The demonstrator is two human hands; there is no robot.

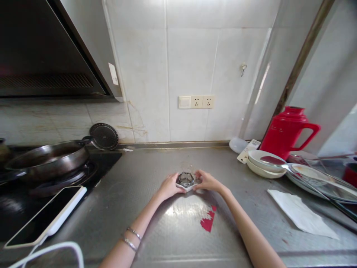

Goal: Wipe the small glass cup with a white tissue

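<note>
- I see the steel counter [122, 208] running left to right.
- The red flask [283, 134] stands far right.
- My left hand [170, 185] and right hand [206, 181] grasp the small dish [186, 180] from either side, mid-counter.
- Red scraps [207, 223] lie nearer, slightly right.

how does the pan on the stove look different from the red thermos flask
The steel pan is wide, low and broadly open at the top; the red thermos flask is tall, narrowing to a short neck. The steel pan is dull silver-grey, while the red thermos flask is bright red. The steel pan sits on the black cooktop at left; the red thermos flask stands at right, behind the bowls. Both have handles.
</note>
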